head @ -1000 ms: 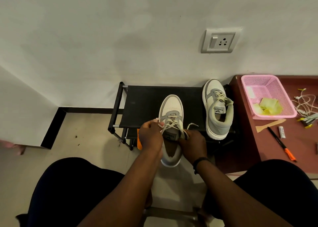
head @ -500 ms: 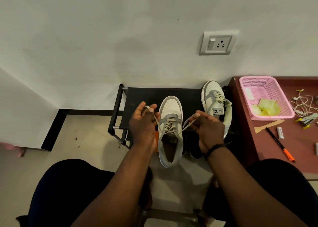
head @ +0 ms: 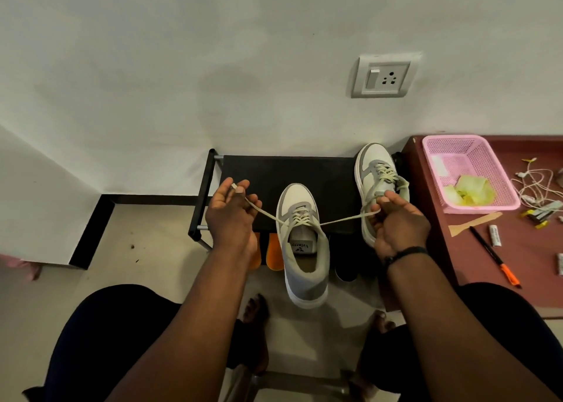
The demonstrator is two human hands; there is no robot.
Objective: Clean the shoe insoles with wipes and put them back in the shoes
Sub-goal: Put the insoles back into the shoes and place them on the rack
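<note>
We pinch one lace end in each grip, left hand (head: 232,215) and right hand (head: 396,221), lace (head: 341,219) taut sideways to loosen the near shoe (head: 303,246) on the rack (head: 304,173).

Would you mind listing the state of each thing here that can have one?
Near shoe: laces undone, ends pulled out to both sides.
Far shoe: laced, standing on the black rack.
Left hand: pinching one lace end.
Right hand: pinching the other lace end.
Pink basket: holds crumpled yellow-green wipes.
Orange-tipped pen: lying flat on the table.
Wall switch: position unclear.
</note>
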